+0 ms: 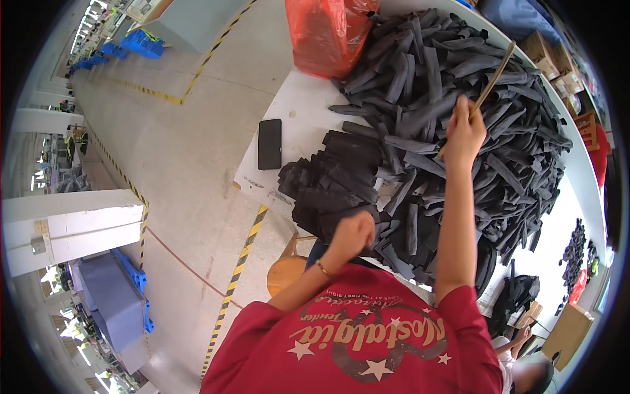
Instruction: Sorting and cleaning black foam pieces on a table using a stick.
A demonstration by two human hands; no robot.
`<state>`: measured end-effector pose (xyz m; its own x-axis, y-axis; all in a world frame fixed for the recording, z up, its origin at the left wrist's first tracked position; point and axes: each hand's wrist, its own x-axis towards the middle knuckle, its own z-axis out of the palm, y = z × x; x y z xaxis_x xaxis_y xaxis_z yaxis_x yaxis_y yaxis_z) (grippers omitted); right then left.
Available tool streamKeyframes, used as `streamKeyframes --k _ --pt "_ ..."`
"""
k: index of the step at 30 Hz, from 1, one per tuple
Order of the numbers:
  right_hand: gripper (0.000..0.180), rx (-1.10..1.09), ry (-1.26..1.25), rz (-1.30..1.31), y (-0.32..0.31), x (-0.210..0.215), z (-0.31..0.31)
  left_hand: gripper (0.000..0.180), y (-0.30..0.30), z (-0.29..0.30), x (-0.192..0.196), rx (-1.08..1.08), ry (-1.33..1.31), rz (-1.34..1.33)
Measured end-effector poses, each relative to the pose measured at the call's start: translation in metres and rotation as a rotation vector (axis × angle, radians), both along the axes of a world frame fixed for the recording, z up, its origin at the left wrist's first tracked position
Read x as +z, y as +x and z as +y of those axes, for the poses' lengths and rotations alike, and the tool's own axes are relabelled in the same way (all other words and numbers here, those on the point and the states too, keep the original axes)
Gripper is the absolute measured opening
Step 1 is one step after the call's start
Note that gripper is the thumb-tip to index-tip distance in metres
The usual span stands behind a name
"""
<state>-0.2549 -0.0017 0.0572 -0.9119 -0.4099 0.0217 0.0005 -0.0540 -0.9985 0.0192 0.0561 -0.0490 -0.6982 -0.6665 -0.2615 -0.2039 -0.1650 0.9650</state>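
Left hand (353, 233): closed in a fist on a dark fabric strip (341, 220) at the near edge of the neat stack (328, 187). Right hand (464, 131): raised over the loose heap of dark strips (459, 92), fingers pinched around a thin wooden stick (493, 77). White table (295, 111) bore a black phone (269, 144) and an orange bag (325, 33).

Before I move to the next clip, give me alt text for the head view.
A person in a red shirt works at a white table heaped with dark grey fabric strips. The right hand holds a thin wooden stick over the pile; the left hand is closed on a stacked bundle. A black phone lies nearby.
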Motion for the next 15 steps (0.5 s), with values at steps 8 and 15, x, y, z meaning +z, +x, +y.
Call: streamKeyframes --k 8,15 --pt "0.023 0.158 0.284 0.245 0.008 -0.054 0.024 0.014 -0.065 -0.172 -0.029 -0.459 -1.093 -0.142" --pt "0.017 0.325 0.571 0.477 0.032 -0.088 0.130 0.006 -0.085 -0.196 -0.068 -0.591 -0.734 -0.258"
